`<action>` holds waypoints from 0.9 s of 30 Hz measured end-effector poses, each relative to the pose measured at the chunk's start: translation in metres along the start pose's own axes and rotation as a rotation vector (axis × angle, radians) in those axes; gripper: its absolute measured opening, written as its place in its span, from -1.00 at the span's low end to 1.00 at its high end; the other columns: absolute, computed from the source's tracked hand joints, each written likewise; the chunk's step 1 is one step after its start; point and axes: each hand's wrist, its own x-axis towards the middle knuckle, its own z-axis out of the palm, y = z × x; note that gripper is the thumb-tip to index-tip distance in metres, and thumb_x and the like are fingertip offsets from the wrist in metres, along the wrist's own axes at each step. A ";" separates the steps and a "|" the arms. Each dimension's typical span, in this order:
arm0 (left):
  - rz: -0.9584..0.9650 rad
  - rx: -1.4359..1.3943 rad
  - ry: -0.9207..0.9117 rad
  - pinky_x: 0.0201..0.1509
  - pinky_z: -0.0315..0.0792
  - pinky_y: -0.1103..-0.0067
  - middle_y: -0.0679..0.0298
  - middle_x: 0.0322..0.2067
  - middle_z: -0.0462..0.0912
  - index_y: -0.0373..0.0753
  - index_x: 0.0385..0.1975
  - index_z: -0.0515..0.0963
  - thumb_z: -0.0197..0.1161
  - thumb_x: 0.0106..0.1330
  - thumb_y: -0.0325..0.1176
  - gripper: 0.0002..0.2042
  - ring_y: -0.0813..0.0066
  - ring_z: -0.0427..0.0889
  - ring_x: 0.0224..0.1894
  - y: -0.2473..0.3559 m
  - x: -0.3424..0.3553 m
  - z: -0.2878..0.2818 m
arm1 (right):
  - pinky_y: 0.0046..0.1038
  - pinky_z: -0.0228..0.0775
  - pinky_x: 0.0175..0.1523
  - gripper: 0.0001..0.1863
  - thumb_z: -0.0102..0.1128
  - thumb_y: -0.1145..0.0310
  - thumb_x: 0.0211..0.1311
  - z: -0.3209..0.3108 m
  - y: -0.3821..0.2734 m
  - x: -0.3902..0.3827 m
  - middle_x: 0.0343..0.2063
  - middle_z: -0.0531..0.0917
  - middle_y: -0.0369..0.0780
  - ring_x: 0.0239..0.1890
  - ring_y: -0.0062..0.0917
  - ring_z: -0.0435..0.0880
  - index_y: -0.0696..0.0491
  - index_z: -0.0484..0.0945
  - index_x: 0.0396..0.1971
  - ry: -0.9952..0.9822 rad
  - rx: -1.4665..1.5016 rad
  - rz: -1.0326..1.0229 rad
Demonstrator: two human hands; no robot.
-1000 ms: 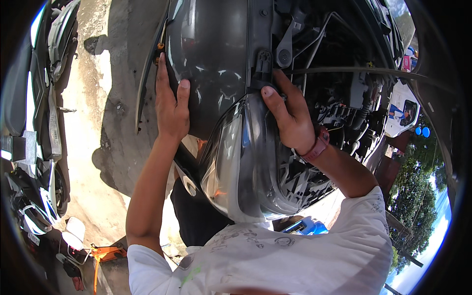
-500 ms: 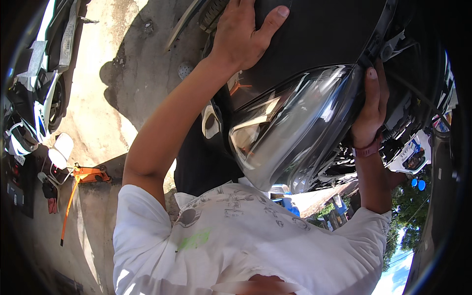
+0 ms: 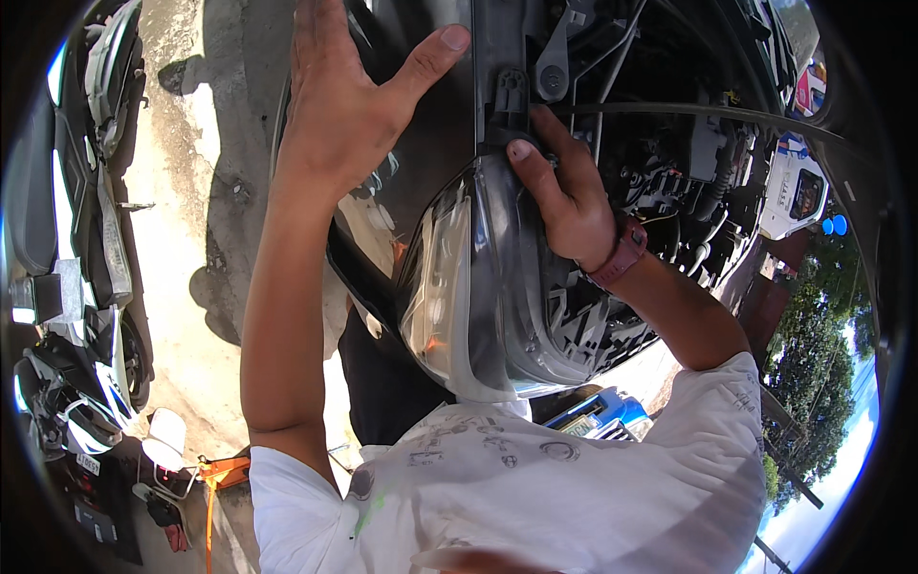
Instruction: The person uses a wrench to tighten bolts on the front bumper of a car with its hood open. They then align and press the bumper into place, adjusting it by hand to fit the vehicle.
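A car headlight (image 3: 445, 277) with a clear lens sits at the front corner, below a dark glossy fender panel (image 3: 435, 129). My left hand (image 3: 335, 120) lies flat on the fender with its thumb spread wide; its fingertips run out at the top edge of the view. My right hand (image 3: 572, 196), with a dark red watch (image 3: 623, 253) at the wrist, touches the inner edge by the headlight's upper corner. Its thumb and forefinger are stretched out and apart; the other fingers are mostly hidden. Close to those fingers is a black bracket (image 3: 512, 91).
The open engine bay (image 3: 703, 158) with hoses and metal parts lies to the right, crossed by a dark strip (image 3: 708, 113). Parked motorcycles (image 3: 91, 316) line the left side. An orange floor jack (image 3: 225, 472) stands at lower left, beside a white-topped stool (image 3: 164, 440).
The view has turned, so the headlight appears more upright and more engine bay shows. My left hand stays on the fender. My right hand has shifted from the headlight's side to its upper corner.
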 end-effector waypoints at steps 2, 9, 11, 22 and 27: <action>0.188 0.052 0.006 0.70 -0.13 0.16 -0.36 0.60 -0.09 -0.51 0.61 -0.13 0.34 0.33 0.33 0.19 -0.20 -0.12 0.68 0.017 0.011 0.014 | -0.15 0.55 -0.10 -0.44 0.11 0.10 0.57 -0.001 -0.001 0.002 -0.33 0.72 0.19 -0.26 0.06 0.78 0.40 0.50 0.11 0.010 0.029 -0.073; 0.210 0.295 -0.040 0.69 -0.13 0.06 -0.58 0.54 -0.24 -0.62 0.57 -0.26 0.62 -0.09 0.42 0.55 -0.41 -0.22 0.65 0.025 0.024 0.037 | -0.06 0.52 -0.19 -0.43 0.16 0.11 0.53 -0.006 0.004 0.000 -0.46 0.65 0.23 -0.34 0.16 0.72 0.42 0.47 0.11 -0.008 -0.071 -0.044; 0.250 0.323 -0.058 0.69 -0.13 0.06 -0.61 0.53 -0.25 -0.63 0.57 -0.27 0.68 -0.16 0.37 0.59 -0.42 -0.23 0.65 0.027 0.022 0.035 | -0.04 0.52 -0.22 -0.43 0.17 0.11 0.52 -0.004 0.007 0.002 -0.48 0.64 0.23 -0.35 0.18 0.71 0.42 0.47 0.10 -0.004 0.019 -0.075; 0.228 0.360 -0.039 0.69 -0.06 0.07 -0.61 0.51 -0.14 -0.64 0.56 -0.25 0.79 -0.30 0.24 0.63 -0.46 -0.16 0.63 0.047 0.012 0.038 | -0.01 0.48 -0.31 -0.47 0.19 0.12 0.51 -0.004 0.015 0.003 -0.59 0.61 0.15 -0.46 0.15 0.67 0.38 0.49 0.06 -0.033 -0.013 -0.123; 0.246 0.397 -0.006 0.69 -0.10 0.08 -0.51 0.54 -0.08 -0.62 0.57 -0.25 0.74 -0.20 0.23 0.56 -0.39 -0.13 0.64 0.054 -0.003 0.036 | -0.09 0.48 -0.35 -0.48 0.21 0.11 0.52 0.000 0.016 0.000 -0.61 0.61 0.13 -0.52 0.08 0.68 0.36 0.54 0.06 0.005 -0.016 -0.192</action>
